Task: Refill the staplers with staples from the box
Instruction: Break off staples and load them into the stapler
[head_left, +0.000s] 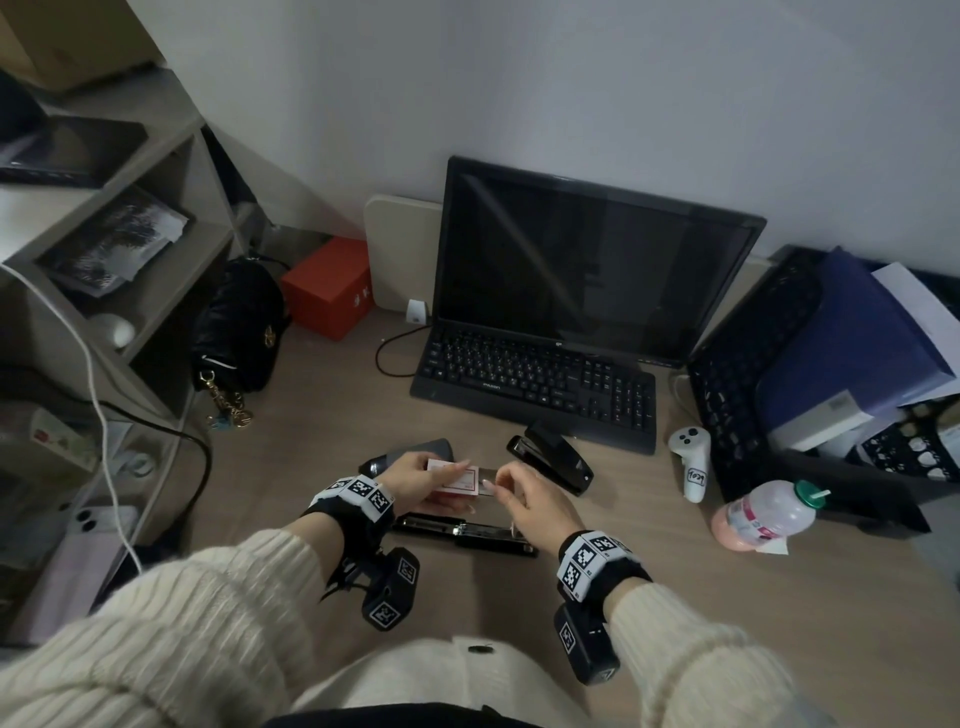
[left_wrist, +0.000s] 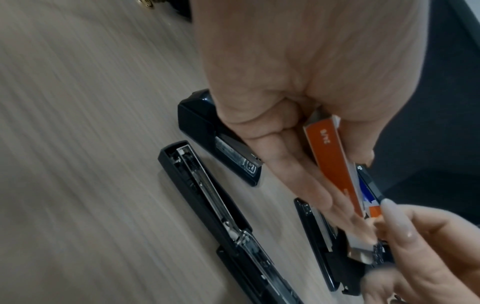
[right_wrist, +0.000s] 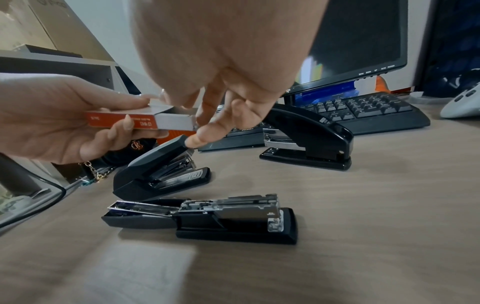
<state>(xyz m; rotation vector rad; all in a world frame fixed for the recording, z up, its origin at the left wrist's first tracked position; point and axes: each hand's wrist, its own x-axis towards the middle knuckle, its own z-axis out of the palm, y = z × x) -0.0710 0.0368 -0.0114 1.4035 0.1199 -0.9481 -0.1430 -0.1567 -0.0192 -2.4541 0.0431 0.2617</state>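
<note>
Above the wood-grain surface (head_left: 675, 597), near its front edge, the left hand (head_left: 415, 478) holds a small orange and white cardboard staple box (head_left: 457, 479) with its grip closed around the sleeve, thumb on top and fingers below. The grey inner tray (right_wrist: 175, 121) of the box sticks out from the sleeve toward 3 o'clock. The right hand (head_left: 535, 501) is at this open end, and its grip is narrow, the thumb and the fingertips (right_wrist: 200, 137) pinching the end of the tray. Directly below the hands, a black stapler opened out flat (head_left: 467, 532) lies on the surface, with its metal magazine channel (right_wrist: 233, 205) facing up. At 11 o'clock from the box, partly hidden behind the left hand, a black and grey stapler (right_wrist: 161, 170) stands with its top tilted up. At 2 o'clock from the box, a glossy black closed stapler (head_left: 553, 457) rests just in front of a black computer keyboard (head_left: 535, 384). Behind the keyboard a dark monitor (head_left: 592, 260) stands at 12 o'clock. A white handheld controller (head_left: 691, 462) lies at 3 o'clock, and a plastic drink bottle with a green cap (head_left: 769, 512) lies on its side at 4 o'clock. A black quilted handbag (head_left: 239, 322) and a red box (head_left: 330, 286) are at 10 o'clock, near a shelf unit (head_left: 156, 291).
</note>
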